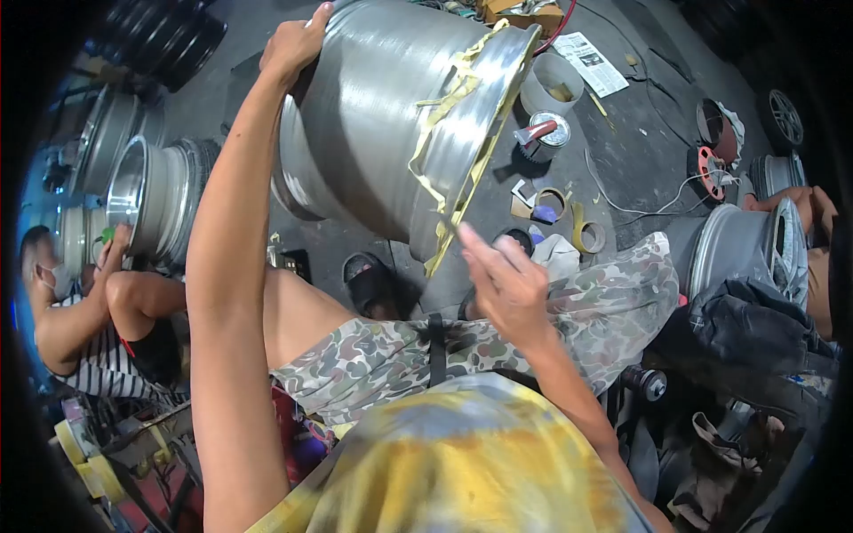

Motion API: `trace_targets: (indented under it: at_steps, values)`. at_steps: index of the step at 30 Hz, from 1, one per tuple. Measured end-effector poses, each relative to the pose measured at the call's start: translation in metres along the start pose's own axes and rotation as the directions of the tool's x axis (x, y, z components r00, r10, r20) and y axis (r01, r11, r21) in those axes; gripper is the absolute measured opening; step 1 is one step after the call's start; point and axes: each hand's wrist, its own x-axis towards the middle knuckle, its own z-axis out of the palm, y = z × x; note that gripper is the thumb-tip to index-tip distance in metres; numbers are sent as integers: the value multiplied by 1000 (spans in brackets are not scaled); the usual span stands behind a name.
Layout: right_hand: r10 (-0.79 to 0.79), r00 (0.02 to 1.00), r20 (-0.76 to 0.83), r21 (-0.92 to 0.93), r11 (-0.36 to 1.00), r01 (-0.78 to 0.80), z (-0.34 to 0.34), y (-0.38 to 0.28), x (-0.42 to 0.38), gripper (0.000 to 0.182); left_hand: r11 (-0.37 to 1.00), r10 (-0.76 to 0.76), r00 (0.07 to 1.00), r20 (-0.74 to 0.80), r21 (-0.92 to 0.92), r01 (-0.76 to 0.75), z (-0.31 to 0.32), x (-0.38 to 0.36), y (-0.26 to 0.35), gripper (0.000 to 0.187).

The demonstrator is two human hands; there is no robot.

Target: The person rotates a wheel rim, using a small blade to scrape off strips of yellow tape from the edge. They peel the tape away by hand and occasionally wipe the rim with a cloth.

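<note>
A large silver wheel rim (373,115) stands tilted on the floor in front of my knees. My left hand (295,43) grips its far top edge and steadies it. Yellow masking tape (462,133) runs along the rim's near lip and hangs loose in strips. My right hand (502,275) is at the lower end of that tape, fingers pinched with what looks like a thin blade or tape end between them, just below the rim's lip.
Tape rolls (586,235), a paint can with a brush (544,133), a white bucket (553,84) and newspaper (591,62) lie on the dark floor beyond. A seated person (89,329) works on another rim (147,195) at left. More rims (737,249) stand at right.
</note>
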Motion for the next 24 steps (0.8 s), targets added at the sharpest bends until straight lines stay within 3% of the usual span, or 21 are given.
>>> trace_targets:
  at_steps: [5,8,18,24]
  values:
    - [-72,997,-38,32,997,73,19,4,17,42,999,49,999,0,17,-49,7,15,-5,78]
    - [10,1000,-25,9,1000,-10,-1,3,7,43,1000,18,1000,-6,-25,-18,6,12,5,80]
    - [-54,998,-24,7,999,54,6,5,21,49,999,-5,1000,-7,40,5,13,27,15,85]
    - [100,995,7,32,994,-100,-4,5,8,47,998,-27,999,-33,47,28,15,28,12,85]
